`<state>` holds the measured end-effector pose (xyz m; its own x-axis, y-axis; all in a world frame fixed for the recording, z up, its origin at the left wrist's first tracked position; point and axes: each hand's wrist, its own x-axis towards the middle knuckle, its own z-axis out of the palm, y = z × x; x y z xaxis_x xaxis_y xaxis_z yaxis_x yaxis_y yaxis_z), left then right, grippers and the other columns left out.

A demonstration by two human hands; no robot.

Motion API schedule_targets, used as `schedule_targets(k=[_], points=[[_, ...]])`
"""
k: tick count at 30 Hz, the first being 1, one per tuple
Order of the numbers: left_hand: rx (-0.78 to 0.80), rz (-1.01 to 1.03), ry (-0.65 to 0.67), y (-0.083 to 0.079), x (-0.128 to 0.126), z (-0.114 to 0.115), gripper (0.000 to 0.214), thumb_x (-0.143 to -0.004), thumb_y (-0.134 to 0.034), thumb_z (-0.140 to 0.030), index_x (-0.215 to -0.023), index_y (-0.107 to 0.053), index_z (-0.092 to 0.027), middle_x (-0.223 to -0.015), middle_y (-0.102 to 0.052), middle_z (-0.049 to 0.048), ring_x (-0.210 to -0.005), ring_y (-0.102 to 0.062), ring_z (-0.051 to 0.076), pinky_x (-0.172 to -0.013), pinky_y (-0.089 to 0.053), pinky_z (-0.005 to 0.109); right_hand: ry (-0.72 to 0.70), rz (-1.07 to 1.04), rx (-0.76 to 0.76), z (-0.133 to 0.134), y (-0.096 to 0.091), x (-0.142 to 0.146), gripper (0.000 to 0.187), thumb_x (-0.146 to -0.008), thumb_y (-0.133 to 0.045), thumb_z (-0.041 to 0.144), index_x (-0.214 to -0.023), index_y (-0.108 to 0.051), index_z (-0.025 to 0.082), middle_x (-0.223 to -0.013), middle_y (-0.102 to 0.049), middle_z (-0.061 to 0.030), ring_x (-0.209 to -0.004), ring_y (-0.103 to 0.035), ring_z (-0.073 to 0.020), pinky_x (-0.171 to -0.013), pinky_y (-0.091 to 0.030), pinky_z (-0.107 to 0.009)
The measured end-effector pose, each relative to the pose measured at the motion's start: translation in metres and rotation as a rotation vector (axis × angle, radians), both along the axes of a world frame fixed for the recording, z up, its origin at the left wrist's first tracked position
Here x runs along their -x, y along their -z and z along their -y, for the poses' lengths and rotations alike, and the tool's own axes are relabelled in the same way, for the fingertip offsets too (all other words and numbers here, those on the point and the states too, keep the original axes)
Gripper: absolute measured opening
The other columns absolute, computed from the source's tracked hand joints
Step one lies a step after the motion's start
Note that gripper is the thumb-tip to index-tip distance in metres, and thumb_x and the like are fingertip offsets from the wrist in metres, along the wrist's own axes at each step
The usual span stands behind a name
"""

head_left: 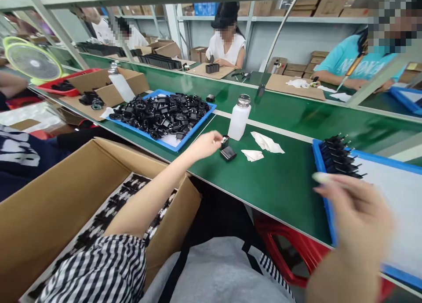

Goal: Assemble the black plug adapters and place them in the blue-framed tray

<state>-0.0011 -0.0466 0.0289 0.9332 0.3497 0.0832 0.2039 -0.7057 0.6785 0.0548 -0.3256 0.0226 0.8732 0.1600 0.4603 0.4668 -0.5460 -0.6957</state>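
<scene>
On the green bench, my left hand [206, 146] pinches a small black power adapter [225, 141] with silvery bits at my fingertips. Just in front of it a second black adapter [228, 153] lies on the bench. My right hand [358, 215] is over the near left edge of a blue-rimmed tray [318, 162] and is smeared by motion. Its fingers are drawn together around a pale tip that I cannot make out. Black plug adapters [339, 156] stand in a row in that tray, prongs outward. A white pump bottle [239, 118] and crumpled white wipes [267, 142] are beyond my left hand.
A blue tray [178, 148] heaped with black adapters is at the left. An open cardboard box [59, 197] of packed black pieces stands below my left arm. Co-workers sit across the bench. A red stool [290, 246] is under the edge; a green fan [33, 59] stands far left.
</scene>
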Motion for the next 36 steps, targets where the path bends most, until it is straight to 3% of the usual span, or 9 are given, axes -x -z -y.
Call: schedule_targets(k=[2, 6, 13, 15, 18, 22, 27, 33, 36], points=[[-0.123, -0.330, -0.014, 0.028, -0.013, -0.013, 0.021, -0.064, -0.043, -0.018, -0.082, -0.052, -0.013, -0.084, -0.056, 0.0053, -0.080, -0.052, 0.018, -0.070, -0.040, 0.029, -0.306, -0.144, 0.215, -0.060, 0.012, -0.009, 0.025, -0.069, -0.043, 0.040, -0.086, -0.050, 0.022, -0.075, -0.054, -0.0037, -0.063, -0.052, -0.0172, -0.058, -0.042, -0.031], [-0.123, -0.428, 0.062, 0.058, -0.009, -0.010, 0.024, -0.061, -0.049, -0.024, -0.083, -0.053, -0.016, -0.085, -0.057, 0.0037, -0.078, -0.052, 0.016, -0.068, -0.040, 0.024, -0.450, -0.194, 0.644, -0.151, 0.042, -0.034, 0.050, -0.069, -0.046, 0.041, -0.110, -0.036, 0.013, -0.096, -0.048, -0.0125, -0.087, -0.047, -0.0238, -0.065, -0.040, -0.032], [-0.001, -0.385, 0.135, 0.058, 0.022, -0.017, 0.030, -0.062, -0.049, -0.034, -0.087, -0.052, -0.019, -0.084, -0.057, 0.0007, -0.070, -0.052, 0.013, -0.060, -0.039, 0.020, -0.584, -0.242, 0.937, -0.182, 0.056, -0.051, 0.034, -0.061, -0.053, 0.036, -0.086, -0.046, 0.014, -0.086, -0.046, -0.0100, -0.068, -0.051, -0.0201, -0.056, -0.039, -0.028], [0.029, -0.350, 0.100, 0.061, 0.029, -0.023, 0.027, -0.063, -0.048, -0.033, -0.085, -0.053, -0.020, -0.079, -0.058, -0.0002, -0.067, -0.053, 0.012, -0.059, -0.040, 0.020, -0.667, -0.212, 0.862, -0.179, 0.054, -0.049, 0.033, -0.058, -0.054, 0.030, -0.086, -0.044, 0.016, -0.082, -0.046, -0.0068, -0.067, -0.050, -0.0184, -0.057, -0.040, -0.027], [0.018, -0.293, 0.036, 0.067, 0.037, -0.031, 0.023, -0.065, -0.045, -0.031, -0.083, -0.053, -0.020, -0.072, -0.058, -0.0008, -0.066, -0.053, 0.013, -0.059, -0.040, 0.021, -0.783, -0.099, 0.529, -0.175, 0.057, -0.040, 0.041, -0.058, -0.055, 0.026, -0.094, -0.037, 0.019, -0.084, -0.045, -0.0047, -0.076, -0.048, -0.0184, -0.063, -0.041, -0.028], [-0.187, -0.190, -0.192, 0.070, 0.041, -0.044, 0.021, -0.068, -0.041, -0.029, -0.082, -0.053, -0.019, -0.083, -0.057, 0.0025, -0.079, -0.051, 0.017, -0.069, -0.040, 0.025, -0.763, 0.031, 0.172, -0.178, 0.067, -0.027, 0.044, -0.058, -0.057, 0.032, -0.093, -0.034, 0.019, -0.093, -0.043, -0.0074, -0.088, -0.044, -0.0207, -0.073, -0.039, -0.033], [-0.472, -0.158, -0.571, 0.067, 0.034, -0.072, 0.029, -0.070, -0.039, -0.026, -0.096, -0.049, -0.016, -0.099, -0.049, 0.0088, -0.095, -0.042, 0.023, -0.079, -0.036, 0.031, -0.704, 0.070, 0.090, -0.181, 0.076, -0.022, 0.044, -0.059, -0.057, 0.035, -0.093, -0.034, 0.019, -0.093, -0.043, -0.0080, -0.089, -0.044, -0.0217, -0.076, -0.037, -0.036], [-0.362, -0.249, -0.550, 0.066, 0.018, -0.094, 0.032, -0.069, -0.042, -0.036, -0.095, -0.049, -0.019, -0.100, -0.047, 0.0077, -0.090, -0.047, 0.022, -0.076, -0.038, 0.030, -0.703, 0.091, 0.114, -0.179, 0.076, -0.022, 0.045, -0.058, -0.058, 0.037, -0.093, -0.035, 0.018, -0.091, -0.043, -0.0081, -0.087, -0.044, -0.0220, -0.074, -0.038, -0.036], [-0.312, -0.216, -0.666, 0.067, 0.015, -0.099, 0.031, -0.072, -0.039, -0.034, -0.096, -0.047, -0.017, -0.101, -0.048, 0.0094, -0.087, -0.050, 0.021, -0.074, -0.038, 0.030, -0.685, 0.068, 0.135, -0.180, 0.078, -0.021, 0.046, -0.058, -0.057, 0.038, -0.092, -0.035, 0.018, -0.091, -0.044, -0.0085, -0.086, -0.044, -0.0223, -0.072, -0.039, -0.036]])
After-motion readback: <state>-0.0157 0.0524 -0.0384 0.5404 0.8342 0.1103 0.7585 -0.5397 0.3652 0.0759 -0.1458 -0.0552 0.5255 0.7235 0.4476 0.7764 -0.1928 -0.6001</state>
